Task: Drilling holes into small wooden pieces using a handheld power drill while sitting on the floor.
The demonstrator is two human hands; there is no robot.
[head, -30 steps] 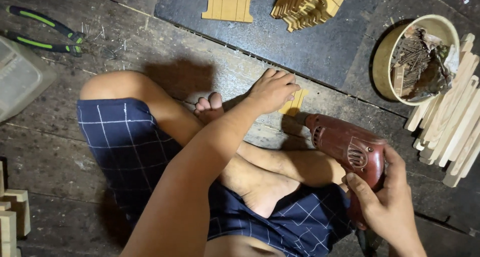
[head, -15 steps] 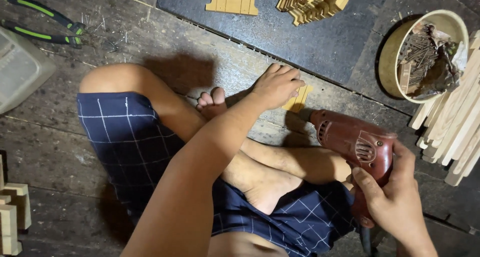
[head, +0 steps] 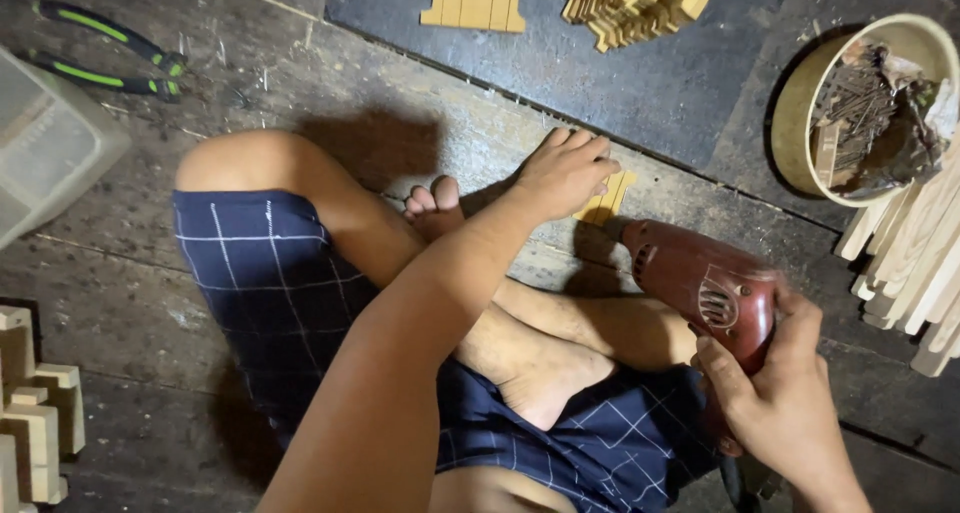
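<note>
Head view: my left hand (head: pixel 565 173) pins the wooden piece (head: pixel 606 199) flat while my right hand (head: pixel 775 403) clamps the drill (head: pixel 700 288), whose bit could slip into my fingers (head: pixel 590 153).

Bowl (head: pixel 790 123) right of mat (head: pixel 660 83); pliers (head: pixel 100 48) left.

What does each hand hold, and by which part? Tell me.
The right hand grips the red electric drill by its rear handle. The left hand presses flat on the small wooden piece.

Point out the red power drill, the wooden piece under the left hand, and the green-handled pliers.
red power drill (head: pixel 705 288), head view, on its body.
wooden piece (head: pixel 608 198), head view, exposed end.
green-handled pliers (head: pixel 105 48), head view, between the handles.
</note>
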